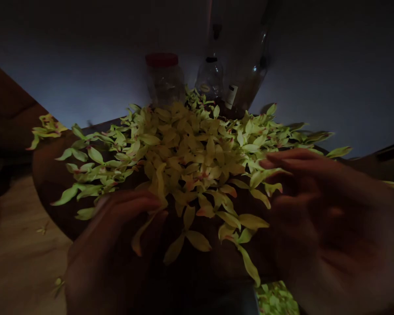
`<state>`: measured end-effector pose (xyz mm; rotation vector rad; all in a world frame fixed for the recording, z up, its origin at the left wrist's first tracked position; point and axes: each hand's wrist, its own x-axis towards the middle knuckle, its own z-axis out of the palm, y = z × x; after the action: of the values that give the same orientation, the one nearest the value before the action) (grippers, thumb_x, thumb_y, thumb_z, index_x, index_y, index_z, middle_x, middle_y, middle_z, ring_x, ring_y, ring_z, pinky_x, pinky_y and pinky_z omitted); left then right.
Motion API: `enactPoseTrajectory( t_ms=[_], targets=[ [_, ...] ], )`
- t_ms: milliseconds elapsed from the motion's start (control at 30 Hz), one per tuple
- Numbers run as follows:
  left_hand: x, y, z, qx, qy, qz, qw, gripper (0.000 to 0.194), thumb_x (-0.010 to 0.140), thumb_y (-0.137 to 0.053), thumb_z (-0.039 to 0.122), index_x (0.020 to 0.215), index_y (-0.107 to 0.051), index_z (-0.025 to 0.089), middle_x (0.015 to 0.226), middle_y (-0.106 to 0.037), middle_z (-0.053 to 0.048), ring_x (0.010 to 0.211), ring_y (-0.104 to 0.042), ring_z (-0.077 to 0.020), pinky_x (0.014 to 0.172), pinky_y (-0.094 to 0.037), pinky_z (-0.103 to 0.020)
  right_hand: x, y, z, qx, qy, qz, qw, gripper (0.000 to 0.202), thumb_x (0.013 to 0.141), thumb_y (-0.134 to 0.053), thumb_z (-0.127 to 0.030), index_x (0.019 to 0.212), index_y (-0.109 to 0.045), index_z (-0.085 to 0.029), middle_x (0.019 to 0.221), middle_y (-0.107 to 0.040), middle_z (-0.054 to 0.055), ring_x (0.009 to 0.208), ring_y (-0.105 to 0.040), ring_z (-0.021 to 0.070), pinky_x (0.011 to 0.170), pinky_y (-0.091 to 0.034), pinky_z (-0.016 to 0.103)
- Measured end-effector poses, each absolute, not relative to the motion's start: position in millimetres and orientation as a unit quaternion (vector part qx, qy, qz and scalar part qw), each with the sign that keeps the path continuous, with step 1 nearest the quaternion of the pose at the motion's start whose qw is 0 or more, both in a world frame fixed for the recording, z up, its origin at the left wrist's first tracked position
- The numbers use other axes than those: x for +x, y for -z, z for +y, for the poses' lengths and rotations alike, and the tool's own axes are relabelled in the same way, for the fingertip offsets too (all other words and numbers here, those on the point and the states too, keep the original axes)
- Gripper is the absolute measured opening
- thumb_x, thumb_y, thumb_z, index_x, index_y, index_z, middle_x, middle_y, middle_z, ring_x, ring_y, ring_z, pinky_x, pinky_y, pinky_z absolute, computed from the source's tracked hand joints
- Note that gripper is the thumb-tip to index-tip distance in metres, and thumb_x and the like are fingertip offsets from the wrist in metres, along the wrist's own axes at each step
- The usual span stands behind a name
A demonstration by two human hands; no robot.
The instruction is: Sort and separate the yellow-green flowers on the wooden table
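A broad heap of yellow-green orchid flowers (197, 144) with reddish centres covers the dark round tabletop (52, 183). At the near left of the heap, my left hand (118, 236) is closed, pinching one yellow flower (160, 188) between thumb and fingers; its petals stick out above and below the fingertips. My right hand (321, 218) is at the right side of the heap, its fingers stretched out and the thumb apart from them. Nothing shows between them. The fingertips are beside some flowers, and I cannot tell whether they touch. Dim light blurs both hands.
At the back, by a pale wall, stand a clear jar with a red lid (162, 78), a clear bottle (210, 76) and a tilted labelled bottle (243, 89). A container of yellow-green pieces (277, 299) shows at the bottom edge. Bits of flower (57, 284) lie on the wooden floor.
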<state>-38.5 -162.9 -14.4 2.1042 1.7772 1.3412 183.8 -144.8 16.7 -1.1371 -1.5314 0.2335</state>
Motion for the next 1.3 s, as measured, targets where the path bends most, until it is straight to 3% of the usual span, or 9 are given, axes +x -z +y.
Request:
enactPoseTrajectory(
  t_ms=[100,200,300,433,567,767,1033,1133,1300],
  targets=[
    [-49,24,-162,0.743,-0.359,0.564,-0.036,0.012,0.098,-0.057,0.028,0.108,-0.064,0.029,0.139,-0.055,-0.004,0.120,-0.057,-0.0277,0.092,-0.051,-0.045,206,-22,-164,-0.533,-0.060,-0.747,0.393,0.035,0.100,-0.047,-0.049,0.132,-0.058,-0.040,0.150,-0.052,-0.004,0.137,-0.051,0.0355,0.106,-0.048,0.056],
    [-52,36,-163,0.801,-0.249,0.545,-0.022,0.029,0.099,-0.055,0.033,0.128,-0.057,0.027,0.165,-0.025,-0.008,0.144,-0.036,-0.0362,0.103,-0.043,-0.052,219,2,-177,-0.454,0.042,-0.849,0.266,0.052,0.096,-0.055,-0.052,0.143,-0.055,-0.030,0.158,-0.046,0.007,0.140,-0.045,0.0438,0.095,-0.053,0.057],
    [-50,48,-164,0.823,-0.213,0.526,-0.008,0.035,0.101,-0.054,0.032,0.135,-0.051,0.026,0.163,-0.031,-0.009,0.144,-0.035,-0.0330,0.106,-0.039,-0.049,219,35,-183,-0.425,0.066,-0.886,0.173,0.045,0.099,-0.053,-0.046,0.138,-0.060,-0.025,0.157,-0.048,0.011,0.138,-0.047,0.0431,0.085,-0.057,0.053],
    [-48,56,-163,0.840,-0.224,0.494,-0.024,0.030,0.101,-0.052,0.021,0.131,-0.052,0.025,0.140,-0.057,-0.008,0.132,-0.045,-0.0294,0.103,-0.037,-0.046,220,49,-188,-0.454,0.005,-0.872,0.183,0.037,0.100,-0.054,-0.023,0.137,-0.059,-0.025,0.146,-0.059,0.006,0.139,-0.046,0.0325,0.096,-0.052,0.046],
    [-47,54,-161,0.841,-0.226,0.489,-0.044,0.033,0.100,-0.052,0.017,0.131,-0.054,0.025,0.143,-0.054,-0.009,0.130,-0.046,-0.0314,0.099,-0.037,-0.049,220,28,-178,-0.458,0.013,-0.853,0.250,0.043,0.095,-0.054,-0.005,0.135,-0.057,-0.020,0.145,-0.056,0.010,0.142,-0.039,0.0330,0.107,-0.037,0.049],
    [-42,54,-168,0.845,-0.212,0.490,-0.037,0.036,0.100,-0.052,0.019,0.134,-0.056,0.032,0.143,-0.057,-0.005,0.132,-0.049,-0.0297,0.099,-0.038,-0.049,182,4,-130,-0.427,-0.036,-0.892,0.145,0.029,0.099,-0.061,-0.020,0.127,-0.061,-0.028,0.130,-0.066,0.000,0.125,-0.050,0.0250,0.102,-0.035,0.045],
    [-50,50,-177,0.841,-0.163,0.516,-0.015,0.044,0.094,-0.061,0.028,0.137,-0.055,0.030,0.155,-0.047,-0.010,0.139,-0.044,-0.0372,0.095,-0.047,-0.052,164,3,-102,-0.441,0.011,-0.895,0.066,0.023,0.094,-0.059,-0.009,0.115,-0.064,-0.018,0.120,-0.065,0.009,0.111,-0.056,0.0311,0.091,-0.041,0.048],
    [-53,49,-177,0.839,-0.164,0.519,-0.005,0.045,0.097,-0.058,0.032,0.141,-0.051,0.032,0.158,-0.043,-0.010,0.139,-0.045,-0.0383,0.094,-0.049,-0.055,170,-1,-99,-0.467,-0.001,-0.879,0.093,0.018,0.097,-0.054,-0.013,0.109,-0.066,-0.020,0.114,-0.065,0.008,0.107,-0.057,0.0303,0.090,-0.043,0.048],
    [-55,51,-168,0.800,-0.216,0.559,-0.034,0.055,0.095,-0.062,0.035,0.147,-0.046,0.035,0.170,-0.014,-0.013,0.144,-0.039,-0.0467,0.099,-0.045,-0.067,181,0,-97,-0.472,-0.063,-0.858,0.194,0.021,0.099,-0.048,-0.013,0.110,-0.065,-0.018,0.124,-0.062,0.010,0.108,-0.062,0.0254,0.091,-0.050,0.042]
  ],
)
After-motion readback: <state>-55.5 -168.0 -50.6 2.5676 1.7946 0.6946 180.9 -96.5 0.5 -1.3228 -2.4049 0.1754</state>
